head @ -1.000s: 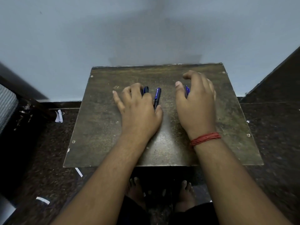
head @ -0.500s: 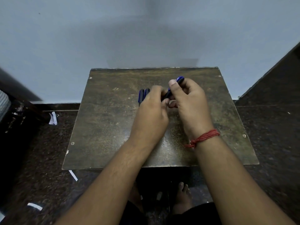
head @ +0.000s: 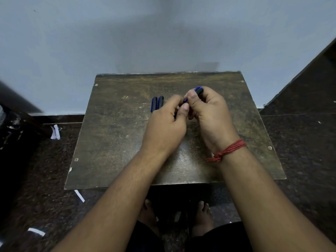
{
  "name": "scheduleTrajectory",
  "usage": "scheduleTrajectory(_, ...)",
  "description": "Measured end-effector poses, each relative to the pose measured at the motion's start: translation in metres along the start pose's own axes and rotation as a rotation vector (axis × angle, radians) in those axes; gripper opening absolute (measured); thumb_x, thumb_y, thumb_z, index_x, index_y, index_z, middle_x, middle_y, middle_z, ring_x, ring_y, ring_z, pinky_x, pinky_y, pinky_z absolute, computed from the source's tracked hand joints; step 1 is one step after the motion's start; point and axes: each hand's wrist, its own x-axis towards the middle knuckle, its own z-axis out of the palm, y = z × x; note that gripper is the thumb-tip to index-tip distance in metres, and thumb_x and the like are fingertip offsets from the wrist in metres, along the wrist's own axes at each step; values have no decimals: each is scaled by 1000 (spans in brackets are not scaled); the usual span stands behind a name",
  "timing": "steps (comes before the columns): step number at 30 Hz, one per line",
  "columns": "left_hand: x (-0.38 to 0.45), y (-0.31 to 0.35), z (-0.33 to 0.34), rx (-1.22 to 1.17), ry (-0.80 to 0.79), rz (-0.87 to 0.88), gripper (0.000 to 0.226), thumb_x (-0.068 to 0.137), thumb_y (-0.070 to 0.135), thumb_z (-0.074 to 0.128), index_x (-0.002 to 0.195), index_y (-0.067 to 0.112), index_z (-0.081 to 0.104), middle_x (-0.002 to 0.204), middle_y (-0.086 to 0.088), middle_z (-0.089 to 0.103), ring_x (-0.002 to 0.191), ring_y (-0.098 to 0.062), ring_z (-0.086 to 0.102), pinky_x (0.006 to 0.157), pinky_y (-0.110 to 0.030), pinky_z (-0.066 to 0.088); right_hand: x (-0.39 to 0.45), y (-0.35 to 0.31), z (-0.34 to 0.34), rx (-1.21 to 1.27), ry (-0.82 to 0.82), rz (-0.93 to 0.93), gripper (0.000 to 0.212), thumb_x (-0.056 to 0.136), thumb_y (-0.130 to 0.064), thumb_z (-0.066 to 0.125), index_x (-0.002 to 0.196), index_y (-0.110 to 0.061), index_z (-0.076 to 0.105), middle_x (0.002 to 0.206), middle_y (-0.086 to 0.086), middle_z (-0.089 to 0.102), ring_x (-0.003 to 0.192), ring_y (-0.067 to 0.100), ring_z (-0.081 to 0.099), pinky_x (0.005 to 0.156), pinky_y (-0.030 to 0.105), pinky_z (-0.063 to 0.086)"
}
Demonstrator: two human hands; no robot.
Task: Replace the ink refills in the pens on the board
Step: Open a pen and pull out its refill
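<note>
Both hands up over the board [head: 112,142]: right hand [head: 209,113] grips the blue pen [head: 199,89], tip slanting toward the left hand [head: 166,128], which pinches its near end. 2 pens [head: 157,103] lie just left.

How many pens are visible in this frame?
3. Two pens lie side by side on the board, partly behind the left hand. The held pen is gripped by both, mostly inside the right hand.

Two pens [head: 157,104] lie just left of the hands [head: 189,117]; the board [head: 116,142] elsewhere is bare
</note>
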Motion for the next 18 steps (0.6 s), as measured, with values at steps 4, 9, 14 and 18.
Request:
scheduleTrajectory(4, 1, 2, -2, 18, -30, -8, 15, 101, 31, 51, 93, 24, 61, 70, 2, 65, 55, -7, 50, 53, -27, 38, 2, 3, -4, 89, -54, 13, 14, 101, -9, 54, 90, -5, 61, 81, 12, 59, 71, 21, 51, 59, 25, 43)
scheduleTrajectory(9, 1, 4, -4, 1, -57, -26, 19, 101, 31, 51, 86, 24, 59, 57, 10, 52, 49, -4, 43, 47, -19, 28, 6, 7, -8, 133, -113, -14, 12, 93, -18, 58, 86, -9, 62, 76, 4, 62, 69, 18, 51, 60, 27, 42)
scheduleTrajectory(14, 0, 6, -8, -19, -87, -24, 24, 101, 34, 52, 82, 25, 63, 52, 16, 45, 49, -2, 42, 47, -16, 28, 8, 6, -15, 168, -177, -43, 10, 91, -19, 60, 84, -12, 63, 72, -2, 61, 69, 16, 50, 63, 28, 41)
scheduleTrajectory(18, -1, 9, -9, -37, -87, -16, 25, 102, 37, 50, 85, 26, 65, 56, 16, 50, 52, -4, 46, 47, -19, 31, 8, 4, -17, 175, -204, -82, 11, 93, -18, 59, 87, -10, 62, 73, -3, 59, 69, 15, 50, 64, 28, 43)
